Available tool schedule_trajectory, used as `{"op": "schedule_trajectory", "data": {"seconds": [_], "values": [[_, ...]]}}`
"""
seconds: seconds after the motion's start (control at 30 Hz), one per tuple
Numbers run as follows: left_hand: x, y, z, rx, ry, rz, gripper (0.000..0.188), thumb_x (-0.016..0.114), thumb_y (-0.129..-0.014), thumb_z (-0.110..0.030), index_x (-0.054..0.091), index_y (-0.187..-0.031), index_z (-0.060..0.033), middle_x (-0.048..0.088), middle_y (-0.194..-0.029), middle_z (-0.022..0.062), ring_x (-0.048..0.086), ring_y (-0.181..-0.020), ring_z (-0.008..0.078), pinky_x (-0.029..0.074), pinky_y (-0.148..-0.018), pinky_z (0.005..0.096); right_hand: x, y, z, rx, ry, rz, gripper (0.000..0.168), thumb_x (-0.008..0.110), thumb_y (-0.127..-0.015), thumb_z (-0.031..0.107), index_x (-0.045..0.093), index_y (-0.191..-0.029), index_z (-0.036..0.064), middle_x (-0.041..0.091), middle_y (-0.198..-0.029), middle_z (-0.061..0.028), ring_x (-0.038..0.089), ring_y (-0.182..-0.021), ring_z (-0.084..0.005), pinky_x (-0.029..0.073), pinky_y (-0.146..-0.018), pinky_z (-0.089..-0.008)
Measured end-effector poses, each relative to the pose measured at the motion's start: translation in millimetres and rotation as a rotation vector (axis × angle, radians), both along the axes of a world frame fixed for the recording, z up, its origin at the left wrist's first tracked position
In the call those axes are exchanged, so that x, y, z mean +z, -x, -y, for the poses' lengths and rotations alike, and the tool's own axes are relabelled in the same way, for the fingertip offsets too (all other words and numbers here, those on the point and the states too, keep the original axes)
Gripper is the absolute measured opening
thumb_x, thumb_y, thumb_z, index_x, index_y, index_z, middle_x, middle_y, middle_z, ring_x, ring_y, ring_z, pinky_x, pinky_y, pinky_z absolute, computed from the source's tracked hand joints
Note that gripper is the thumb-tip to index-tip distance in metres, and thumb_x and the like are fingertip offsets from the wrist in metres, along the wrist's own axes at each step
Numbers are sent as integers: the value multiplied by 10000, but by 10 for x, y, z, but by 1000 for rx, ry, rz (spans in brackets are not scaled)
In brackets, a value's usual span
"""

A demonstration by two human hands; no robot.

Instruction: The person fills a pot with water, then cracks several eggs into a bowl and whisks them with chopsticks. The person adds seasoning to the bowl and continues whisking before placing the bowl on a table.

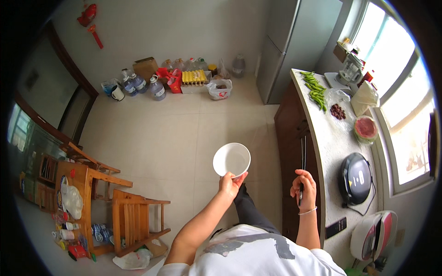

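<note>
A white bowl is gripped at its near rim by my left hand, its inside facing up towards the camera; it looks empty. My right hand, with a bracelet at the wrist, is closed around a pair of dark chopsticks that point away from me beside the counter's front. Green peppers, dark red fruit on a plastic bag, a cut watermelon and a black electric griddle lie on the speckled countertop to the right.
A phone and a white and pink appliance are on the near counter. Beyond it stands a grey refrigerator. Water jugs and an egg tray line the far wall. A wooden chair and table are at left.
</note>
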State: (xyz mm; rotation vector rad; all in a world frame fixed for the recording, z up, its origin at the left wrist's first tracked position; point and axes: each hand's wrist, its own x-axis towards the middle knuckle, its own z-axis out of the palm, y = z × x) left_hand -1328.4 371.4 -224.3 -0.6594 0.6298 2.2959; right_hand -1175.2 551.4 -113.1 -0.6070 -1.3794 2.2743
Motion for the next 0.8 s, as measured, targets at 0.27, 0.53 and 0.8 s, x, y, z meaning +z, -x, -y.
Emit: {"op": "schedule_trajectory", "data": {"seconds": [0.27,0.53,0.8], "values": [[-258,2372,-173,120,183,38,394,334,-715,22,327,-1087,149,476,-1010,269,533,-901,405,554,-680,319,-55,2974,-765,264,-28,-81,331,567,-796,356,414,-923,91,498,-1142,-160,537,-967,-233,450,-727,-281],[-595,4403,60,217,281,83,418,349,-715,8,353,-1119,114,498,-1025,237,526,-934,400,545,-701,314,-326,5287,-1048,36,-984,501,315,394,-876,337,550,-859,63,594,-663,-145,588,-589,-266,461,-572,-312],[-1297,6655,183,175,351,158,379,372,-721,-3,377,-1082,111,506,-1014,225,545,-924,370,550,-668,298,-1242,6644,-1571,-146,-1171,630,123,474,-763,34,546,-862,41,564,-798,-150,537,-744,-335,427,-649,-371]]}}
